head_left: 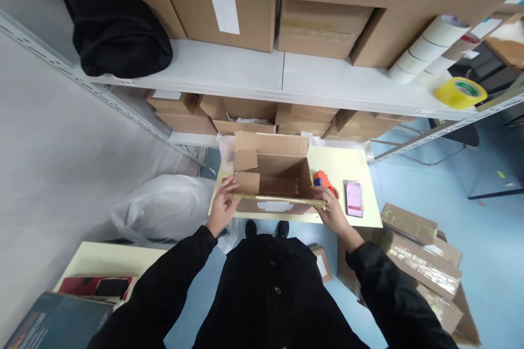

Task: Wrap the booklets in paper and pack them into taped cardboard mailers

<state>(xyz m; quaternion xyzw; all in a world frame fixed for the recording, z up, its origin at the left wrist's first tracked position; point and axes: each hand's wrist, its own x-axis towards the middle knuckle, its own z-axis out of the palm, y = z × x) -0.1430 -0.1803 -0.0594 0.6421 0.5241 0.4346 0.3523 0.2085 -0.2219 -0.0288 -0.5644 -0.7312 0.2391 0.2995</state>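
An open cardboard box [282,164] stands at the front of the pale table, its back flap raised and its inside bare apart from a few small specks. A strip of shiny tape runs along the edge of its near flap, and a white label is on the front. My left hand [223,206] pinches the left end of that near flap. At the right end, the fingers of my right hand [331,210] are closed on the same flap. Just behind my right hand lies an orange tape dispenser [323,179], partly hidden by the box and the hand.
A phone [353,198] lies on the table [370,174], right of the box. Above, the shelf [245,68] carries cartons, a black cloth bundle [118,27], label rolls [428,46] and yellow tape [460,92]. Flattened cartons [426,267] are piled at right; a white plastic bag [167,207] sits left.
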